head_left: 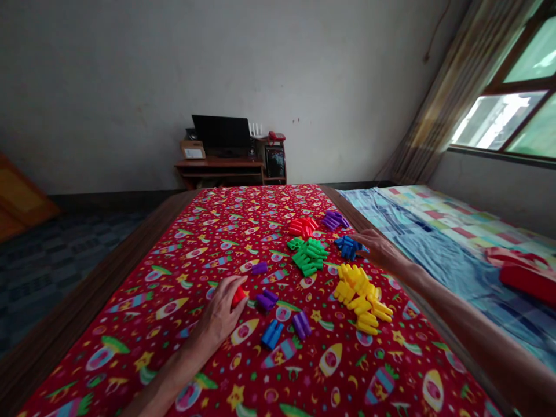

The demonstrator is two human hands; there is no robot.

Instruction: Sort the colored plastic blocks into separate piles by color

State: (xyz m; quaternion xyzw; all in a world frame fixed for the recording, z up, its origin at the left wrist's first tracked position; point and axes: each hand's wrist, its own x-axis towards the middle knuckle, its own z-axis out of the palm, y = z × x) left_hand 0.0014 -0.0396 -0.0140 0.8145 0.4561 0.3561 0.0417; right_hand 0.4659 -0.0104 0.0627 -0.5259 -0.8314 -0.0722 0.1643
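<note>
My left hand (226, 304) rests low over the table with its fingers closed round a red plastic block (238, 296). Just right of it lie purple tube-shaped blocks (266, 300) and a single blue one (272, 334). My right hand (376, 244) reaches to the pile of blue blocks (347, 247), fingers bent down over its right side, on a blue block that the hand partly hides. Around that pile are heaps of green blocks (309, 256), yellow blocks (361, 296), red blocks (303, 226) and purple blocks (335, 220).
A red patterned cloth (174, 341) covers the long wooden table (174, 211). Beyond its far end stands a desk (219, 164) with a monitor (222, 134). To the right is a bed (428, 231) with a red item (527, 284) on it.
</note>
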